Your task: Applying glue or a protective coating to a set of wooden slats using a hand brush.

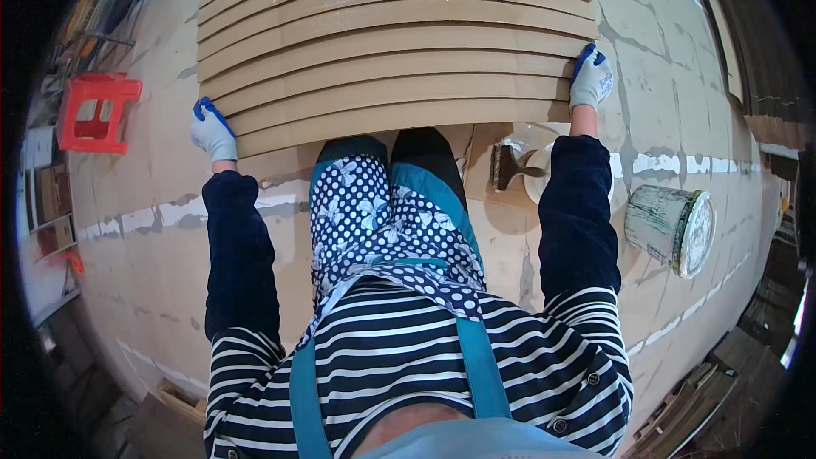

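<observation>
Both gloved hands grip the nearest board (pixel 399 115) of the overlapping stack — left hand (pixel 212 130), right hand (pixel 591 76) — though the person's apron (pixel 382 212) probably hides its near edge.

Your gloved left hand (pixel 212 131) and right hand (pixel 591 76) grip the two ends of the nearest brown strip (pixel 399 116) in the overlapped row. A brush (pixel 508 164) lies just right of your knees, a paint can (pixel 671 228) farther right, a red stool (pixel 93 112) far left.

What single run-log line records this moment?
left hand: gloved, at overlapping brown cardboard sheets, left edge | right hand: gloved, gripping right edge | nearby: paintbrush, tipped white can
</observation>
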{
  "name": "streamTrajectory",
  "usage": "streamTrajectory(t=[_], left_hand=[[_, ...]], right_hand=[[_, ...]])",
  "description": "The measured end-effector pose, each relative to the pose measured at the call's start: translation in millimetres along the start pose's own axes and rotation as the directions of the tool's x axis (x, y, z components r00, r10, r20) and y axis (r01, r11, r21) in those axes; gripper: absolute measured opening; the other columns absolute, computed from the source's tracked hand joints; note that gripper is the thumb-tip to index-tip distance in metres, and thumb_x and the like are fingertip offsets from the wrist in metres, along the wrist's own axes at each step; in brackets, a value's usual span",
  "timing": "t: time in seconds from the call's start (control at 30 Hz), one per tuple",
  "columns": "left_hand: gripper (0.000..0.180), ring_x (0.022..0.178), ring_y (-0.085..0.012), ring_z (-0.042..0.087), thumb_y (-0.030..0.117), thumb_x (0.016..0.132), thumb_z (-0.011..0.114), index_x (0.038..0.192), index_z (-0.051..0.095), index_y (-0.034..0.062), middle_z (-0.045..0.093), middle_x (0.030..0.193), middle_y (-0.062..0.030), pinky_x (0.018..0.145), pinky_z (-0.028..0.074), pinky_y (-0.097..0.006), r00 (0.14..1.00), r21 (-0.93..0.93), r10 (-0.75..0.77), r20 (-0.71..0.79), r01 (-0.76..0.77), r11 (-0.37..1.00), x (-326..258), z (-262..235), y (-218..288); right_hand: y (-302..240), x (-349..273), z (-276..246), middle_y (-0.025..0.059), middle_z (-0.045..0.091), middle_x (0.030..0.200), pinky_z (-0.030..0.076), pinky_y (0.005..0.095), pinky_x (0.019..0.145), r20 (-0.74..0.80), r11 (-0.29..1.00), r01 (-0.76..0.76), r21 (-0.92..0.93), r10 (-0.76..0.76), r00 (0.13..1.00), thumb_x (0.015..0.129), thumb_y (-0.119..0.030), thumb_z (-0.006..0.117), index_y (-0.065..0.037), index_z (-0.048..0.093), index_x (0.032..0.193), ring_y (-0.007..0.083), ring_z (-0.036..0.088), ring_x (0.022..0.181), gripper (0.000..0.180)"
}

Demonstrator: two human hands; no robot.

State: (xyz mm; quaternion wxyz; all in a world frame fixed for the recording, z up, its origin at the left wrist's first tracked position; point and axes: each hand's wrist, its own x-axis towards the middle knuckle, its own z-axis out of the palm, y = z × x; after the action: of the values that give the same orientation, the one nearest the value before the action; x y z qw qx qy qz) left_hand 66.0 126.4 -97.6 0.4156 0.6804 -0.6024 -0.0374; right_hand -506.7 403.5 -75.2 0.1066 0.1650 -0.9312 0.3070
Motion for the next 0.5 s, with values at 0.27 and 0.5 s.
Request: streamTrajectory(t=[0.27,0.5], left_hand=[[0.028,0.075,-0.0278,0.060,0.027,0.084,0.052,0.095,0.064,0.0040,0.064,0.087,-0.0170,0.070,0.046,-0.036,0.994,0.080,-0.075,0.075,0.069,0.994,26,-4,7],[0.035,0.061,-0.0221,0.054,0.033,0.085,0.051,0.085,0.063,0.0000,0.063,0.071,-0.0128,0.059,0.041,-0.036,0.972,-0.626,0.001,0.235,0.150,0.765,91,20,-2]], right_hand=[[8,21,2,0.0201,0.062,0.083,0.044,0.0436,0.072,0.025,0.996,-0.086,-0.009,0.086,0.996,0.085,-0.044,0.040,-0.004,0.065,0.084,0.0366,0.059,0.081,0.047],[-36,36,4,0.0219,0.061,0.094,0.043,0.0423,0.079,-0.026,0.998,0.002,0.060,-0.001,1.000,0.086,-0.047,0.038,-0.004,0.060,0.101,0.0366,0.057,0.092,0.050]])
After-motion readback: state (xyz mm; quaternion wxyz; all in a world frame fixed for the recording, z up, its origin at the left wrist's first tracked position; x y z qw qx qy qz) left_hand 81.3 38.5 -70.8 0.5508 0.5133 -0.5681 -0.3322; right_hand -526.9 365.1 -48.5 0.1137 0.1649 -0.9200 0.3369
